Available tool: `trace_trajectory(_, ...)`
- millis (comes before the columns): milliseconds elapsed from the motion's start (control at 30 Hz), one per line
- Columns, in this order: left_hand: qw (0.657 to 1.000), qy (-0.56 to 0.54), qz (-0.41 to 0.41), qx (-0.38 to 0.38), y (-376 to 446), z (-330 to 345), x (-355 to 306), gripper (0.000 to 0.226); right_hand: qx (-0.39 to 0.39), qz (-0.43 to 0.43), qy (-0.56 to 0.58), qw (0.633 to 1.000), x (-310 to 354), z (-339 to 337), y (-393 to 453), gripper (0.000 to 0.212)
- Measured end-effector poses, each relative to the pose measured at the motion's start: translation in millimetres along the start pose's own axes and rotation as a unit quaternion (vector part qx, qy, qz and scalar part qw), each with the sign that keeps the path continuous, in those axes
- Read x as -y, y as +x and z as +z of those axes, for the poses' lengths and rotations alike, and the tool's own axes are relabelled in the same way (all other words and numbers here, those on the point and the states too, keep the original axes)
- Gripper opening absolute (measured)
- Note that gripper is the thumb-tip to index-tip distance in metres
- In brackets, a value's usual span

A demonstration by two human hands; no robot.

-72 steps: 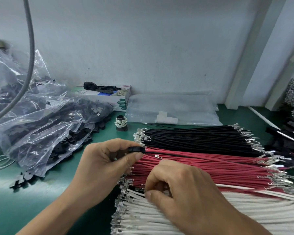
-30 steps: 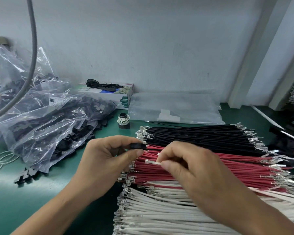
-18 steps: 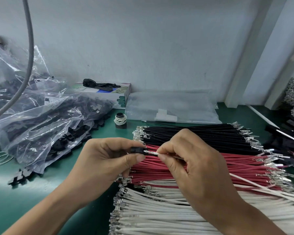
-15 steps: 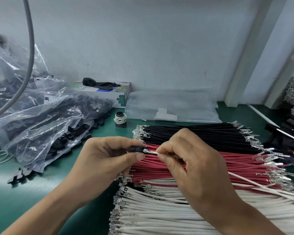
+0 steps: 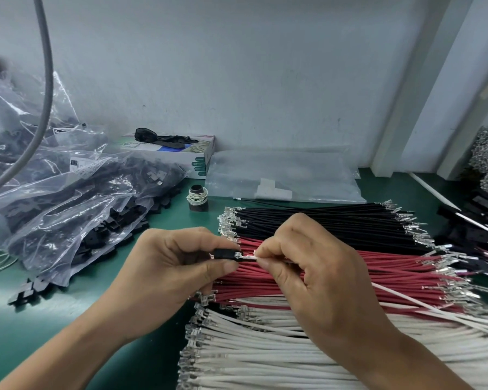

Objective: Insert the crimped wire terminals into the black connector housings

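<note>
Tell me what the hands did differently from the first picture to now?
The right hand left the white wire pile, where it was picking, and came up pinching one white wire. It moved left until the wire's metal terminal met the black connector housing. The left hand kept its grip on that housing almost in place. The black wires, red wires and bags stayed put.

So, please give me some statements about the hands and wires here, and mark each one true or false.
1. The left hand holds a black housing. True.
2. The right hand pinches a red wire. False: it pinches a white wire.
3. The black wires lie nearest the wall. True.
4. The white wires lie between black and red. False: the red wires do.
</note>
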State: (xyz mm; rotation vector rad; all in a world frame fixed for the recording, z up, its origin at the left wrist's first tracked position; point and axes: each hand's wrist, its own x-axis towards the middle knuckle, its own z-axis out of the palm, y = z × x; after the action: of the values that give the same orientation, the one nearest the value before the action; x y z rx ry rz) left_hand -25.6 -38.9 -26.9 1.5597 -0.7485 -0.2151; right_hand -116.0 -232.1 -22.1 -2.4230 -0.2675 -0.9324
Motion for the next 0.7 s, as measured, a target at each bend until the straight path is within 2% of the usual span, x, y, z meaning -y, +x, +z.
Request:
trace_trajectory(100,0.999,0.023,0.011,0.029,0,-2,1,0.018,0.024,0.027,0.035,0.999,-2,-2,0,0.007)
trace_trajectory(233,0.999,0.029,0.011,0.044,1,-1,2,0.017,0.025,0.02,-0.023,0.999,1,-6,0,0.004)
trace_trajectory(400,0.99,0.123,0.058,0.04,-1,0,3,0.017,0.036,0.001,-0.014,0.999,11,6,-2,0.006)
trace_trajectory(567,0.999,0.043,0.017,0.012,2,-2,6,0.019,0.041,0.021,0.006,0.999,-2,-5,0,0.01)
trace_trajectory(700,0.999,0.031,0.008,0.027,1,-3,8,0.015,0.017,-0.011,-0.015,1.0,-5,1,-1,0.012)
